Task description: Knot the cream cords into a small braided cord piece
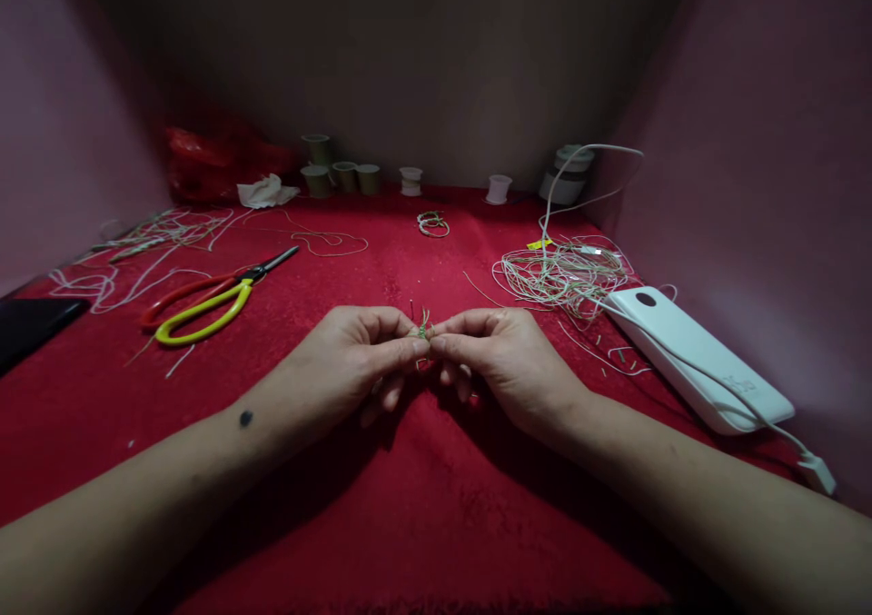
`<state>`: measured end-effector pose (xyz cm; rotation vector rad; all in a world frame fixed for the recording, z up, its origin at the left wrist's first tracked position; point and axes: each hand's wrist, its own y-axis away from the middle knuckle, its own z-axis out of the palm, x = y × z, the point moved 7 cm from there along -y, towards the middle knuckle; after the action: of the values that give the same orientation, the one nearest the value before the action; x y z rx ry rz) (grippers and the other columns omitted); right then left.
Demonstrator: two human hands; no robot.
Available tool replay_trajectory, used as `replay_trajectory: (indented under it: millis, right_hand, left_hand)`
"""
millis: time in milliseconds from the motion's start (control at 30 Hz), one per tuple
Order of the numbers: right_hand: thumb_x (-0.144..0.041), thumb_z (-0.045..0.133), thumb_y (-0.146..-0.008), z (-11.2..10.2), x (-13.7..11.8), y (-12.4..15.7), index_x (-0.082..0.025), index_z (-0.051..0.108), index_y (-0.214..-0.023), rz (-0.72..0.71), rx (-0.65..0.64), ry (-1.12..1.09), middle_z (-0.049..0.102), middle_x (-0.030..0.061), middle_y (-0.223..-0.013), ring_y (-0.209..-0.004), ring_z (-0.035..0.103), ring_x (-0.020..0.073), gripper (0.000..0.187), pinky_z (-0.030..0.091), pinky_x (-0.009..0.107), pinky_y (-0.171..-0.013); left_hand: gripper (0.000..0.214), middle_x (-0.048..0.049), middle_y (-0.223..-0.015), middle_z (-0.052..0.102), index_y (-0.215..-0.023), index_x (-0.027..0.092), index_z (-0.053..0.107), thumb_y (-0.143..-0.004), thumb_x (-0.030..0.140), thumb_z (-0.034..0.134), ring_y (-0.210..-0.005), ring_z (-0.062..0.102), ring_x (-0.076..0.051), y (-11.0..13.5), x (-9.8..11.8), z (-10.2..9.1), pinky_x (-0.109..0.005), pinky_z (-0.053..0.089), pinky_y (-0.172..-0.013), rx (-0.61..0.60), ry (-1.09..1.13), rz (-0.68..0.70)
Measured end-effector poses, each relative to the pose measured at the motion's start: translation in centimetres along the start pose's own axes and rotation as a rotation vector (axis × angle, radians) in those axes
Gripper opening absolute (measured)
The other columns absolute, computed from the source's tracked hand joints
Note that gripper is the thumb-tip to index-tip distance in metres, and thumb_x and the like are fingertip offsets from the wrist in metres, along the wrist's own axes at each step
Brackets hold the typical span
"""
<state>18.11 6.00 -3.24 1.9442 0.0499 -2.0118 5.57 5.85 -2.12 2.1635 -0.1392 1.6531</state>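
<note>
The person's left grip (351, 347) and right grip (508, 352) come nearly fingertip to fingertip, each with thumb and forefinger pinched closed on a small knotted green cord (423, 332), which sits between them with loose ends sticking up. To the left of the grip, red-and-yellow-handled scissors (253, 273) lie on the red tabletop (436, 524), with pale strands (170, 229) beyond them; to the right are a tangled cord bundle (559, 274) and a white power bank (701, 361). Straight beyond the grip lies a small cord ring (433, 232), with a white spool (499, 190) farther back and to its right
</note>
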Motion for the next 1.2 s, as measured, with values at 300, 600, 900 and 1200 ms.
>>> replay_trajectory:
  millis: [300,600,900,1200]
  right_hand:
    - [-0.013,0.057,-0.082,0.5,-0.4,0.5,-0.012,0.065,-0.070,-0.011,0.027,0.078,0.055,-0.0036,-0.049,-0.037,0.045,0.0049,0.014,0.034,0.016,-0.036]
    - [-0.013,0.056,-0.079,-0.4,-1.9,0.8,-0.015,0.062,-0.077,-0.266,0.150,0.249,0.057,-0.0021,-0.062,-0.051,0.050,0.0080,0.006,0.041,0.021,-0.047]
    - [-0.009,0.060,-0.081,1.1,-4.3,2.6,-0.012,0.069,-0.083,-0.883,0.106,0.669,0.052,0.0041,-0.078,-0.075,0.052,0.0137,0.011,0.046,0.026,-0.067]
    - [-0.010,0.054,-0.084,1.9,-3.7,2.4,-0.012,0.065,-0.077,-0.915,0.044,0.871,0.053,0.0037,-0.074,-0.067,0.049,0.0127,0.013,0.041,0.027,-0.061]
  left_hand:
    - [0.020,0.0062,-0.039,0.049,-0.068,0.016,0.058,-0.081,0.031,0.058,-0.030,0.038,-0.006,-0.2,-0.1,-0.3,-0.015,0.027,-0.030,0.077,-0.128,0.040]
    - [0.013,0.0079,-0.038,0.044,-0.063,0.017,0.059,-0.074,0.024,0.057,-0.031,0.036,-0.005,0.0,0.4,-0.4,-0.014,0.026,-0.031,0.097,-0.158,0.057]
    - [0.010,0.0081,-0.043,0.042,-0.067,0.016,0.059,-0.069,0.024,0.053,-0.038,0.038,-0.006,-0.1,0.1,0.1,-0.017,0.028,-0.036,0.045,-0.245,0.080]
    - [0.008,0.0048,-0.055,0.048,-0.063,0.018,0.052,-0.070,0.022,0.051,-0.048,0.042,-0.008,-0.2,0.3,0.6,-0.018,0.033,-0.042,0.019,-0.414,0.163]
